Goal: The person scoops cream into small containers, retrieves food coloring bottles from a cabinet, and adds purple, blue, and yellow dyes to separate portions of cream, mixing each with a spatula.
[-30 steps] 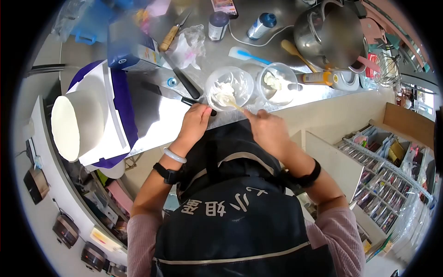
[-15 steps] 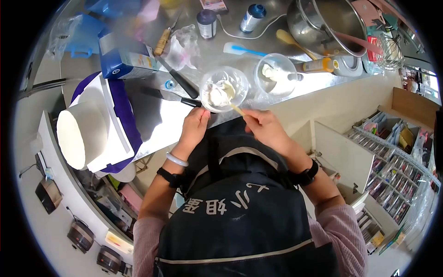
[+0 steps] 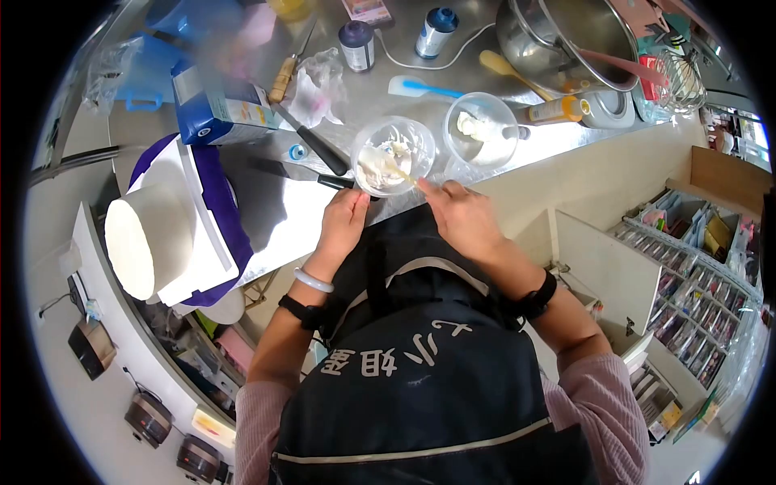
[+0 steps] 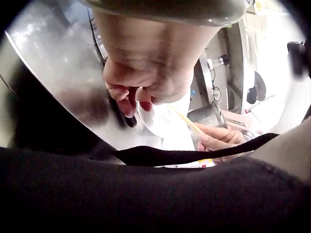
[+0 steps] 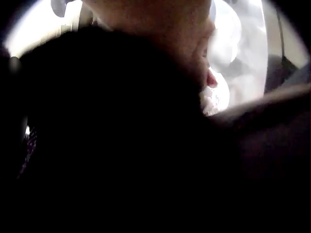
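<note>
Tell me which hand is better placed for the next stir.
Probably the right hand: it grips the stick, which reaches into the white mix. The left hand is at the bowl, apparently holding its side.

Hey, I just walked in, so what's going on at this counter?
Someone in a black apron is working on what looks like white cream in a clear bowl. The left hand holds the bowl's near edge, while the right hand grips a pale stick that dips into it. A second bowl with some cream sits alongside, and off to the left stands what could be a white cake.
</note>
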### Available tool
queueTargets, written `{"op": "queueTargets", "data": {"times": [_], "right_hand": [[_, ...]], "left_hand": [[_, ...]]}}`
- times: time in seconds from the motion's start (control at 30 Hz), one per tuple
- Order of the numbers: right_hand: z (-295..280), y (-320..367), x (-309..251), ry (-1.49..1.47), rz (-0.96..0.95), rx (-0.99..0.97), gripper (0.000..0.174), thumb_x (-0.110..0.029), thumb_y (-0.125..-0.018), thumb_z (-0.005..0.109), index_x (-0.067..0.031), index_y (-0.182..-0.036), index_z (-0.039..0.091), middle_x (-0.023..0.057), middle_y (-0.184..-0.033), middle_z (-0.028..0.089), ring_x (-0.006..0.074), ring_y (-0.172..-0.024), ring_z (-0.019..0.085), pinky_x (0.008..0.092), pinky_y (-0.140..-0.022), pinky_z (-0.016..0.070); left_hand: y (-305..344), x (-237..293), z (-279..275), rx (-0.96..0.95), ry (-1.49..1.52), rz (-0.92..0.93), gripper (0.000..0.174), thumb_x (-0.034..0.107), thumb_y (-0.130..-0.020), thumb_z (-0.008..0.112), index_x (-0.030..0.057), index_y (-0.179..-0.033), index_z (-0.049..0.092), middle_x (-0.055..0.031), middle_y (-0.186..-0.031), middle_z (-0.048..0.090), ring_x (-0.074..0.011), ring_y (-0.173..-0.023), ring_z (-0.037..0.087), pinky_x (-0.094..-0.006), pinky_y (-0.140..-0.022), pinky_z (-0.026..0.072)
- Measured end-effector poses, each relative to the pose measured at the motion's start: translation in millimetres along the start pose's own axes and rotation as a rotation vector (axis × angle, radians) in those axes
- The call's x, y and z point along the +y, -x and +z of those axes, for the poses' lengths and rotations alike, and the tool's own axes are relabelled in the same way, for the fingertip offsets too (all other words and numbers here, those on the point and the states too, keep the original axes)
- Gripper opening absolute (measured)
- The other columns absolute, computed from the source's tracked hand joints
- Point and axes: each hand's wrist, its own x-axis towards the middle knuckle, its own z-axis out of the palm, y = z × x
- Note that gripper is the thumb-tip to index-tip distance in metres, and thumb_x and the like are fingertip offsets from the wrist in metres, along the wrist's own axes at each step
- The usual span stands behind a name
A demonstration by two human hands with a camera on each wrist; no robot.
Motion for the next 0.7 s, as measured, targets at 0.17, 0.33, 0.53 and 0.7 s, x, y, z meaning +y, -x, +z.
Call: {"op": "queueTargets", "data": {"times": [0.17, 0.33, 0.53, 0.7], "right_hand": [[-10, 2, 17, 0.108, 0.018, -0.114, 0.028, -0.013, -0.085, 0.058, -0.0116, -0.112, 0.061, 0.012, -0.07, 0.057, 0.0301, -0.061, 0.06, 0.0386, -0.056, 0.0495], [-1, 3, 5, -0.241, -0.017, 0.006, 0.025, -0.013, -0.089, 0.053, -0.0075, -0.111, 0.062, 0.0149, -0.077, 0.064, 0.0323, -0.06, 0.06, 0.0401, -0.055, 0.0483], [-22, 0, -7, -0.717, 0.494, -0.388, 0.027, -0.015, -0.092, 0.052, -0.0073, -0.116, 0.061, 0.011, -0.074, 0.064, 0.0206, -0.054, 0.06, 0.032, -0.054, 0.048], [-6, 4, -4, 0.096, -0.076, -0.106, 0.025, -0.012, -0.093, 0.048, -0.0067, -0.112, 0.063, 0.0115, -0.08, 0.065, 0.0219, -0.067, 0.062, 0.0293, -0.056, 0.0482]], "left_hand": [[-2, -2, -2, -0.009, -0.013, 0.016, 0.019, 0.014, -0.09, 0.053, -0.001, -0.081, 0.058, -0.0167, -0.076, 0.057, -0.0341, -0.073, 0.056, -0.0397, -0.067, 0.0449], [1, -4, 0, 0.029, -0.048, 0.07, 0.019, 0.014, -0.09, 0.053, -0.0012, -0.08, 0.058, -0.0174, -0.076, 0.057, -0.0347, -0.073, 0.056, -0.0407, -0.067, 0.0446], [0, -2, 1, 0.034, -0.015, 0.0, 0.019, 0.014, -0.09, 0.053, -0.0014, -0.08, 0.058, -0.0174, -0.076, 0.057, -0.0346, -0.072, 0.056, -0.0402, -0.066, 0.0445], [-1, -1, 1, 0.029, 0.064, -0.024, 0.019, 0.014, -0.09, 0.053, -0.0014, -0.081, 0.058, -0.0164, -0.076, 0.056, -0.0341, -0.072, 0.055, -0.0399, -0.066, 0.0444]]}}
